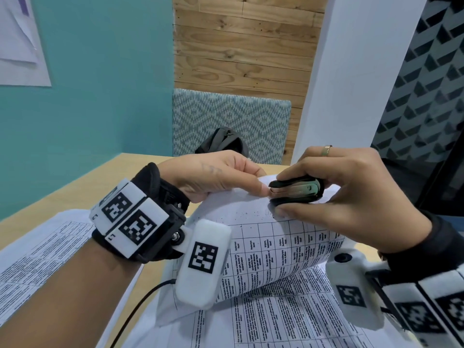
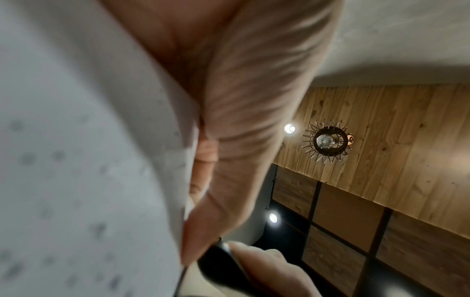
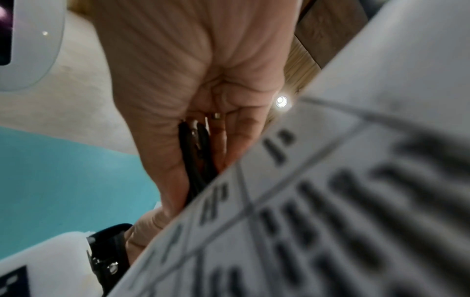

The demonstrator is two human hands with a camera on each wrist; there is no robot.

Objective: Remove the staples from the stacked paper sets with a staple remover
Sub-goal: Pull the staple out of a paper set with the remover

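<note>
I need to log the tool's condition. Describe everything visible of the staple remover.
The staple remover is a small claw type with black plastic grips over a shiny metal core and a pivot rivet near its rear. It lies sideways, squeezed between thumb and fingers of the right hand, claws pointing left at the raised corner of the paper set, beside the left hand thumb tip. Whether it bites a staple cannot be seen.

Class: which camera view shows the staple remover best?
The head view: the staple remover shows whole, squeezed in the right hand. The right wrist view shows only its dark edge; the left wrist view, a blurred dark part.
</note>
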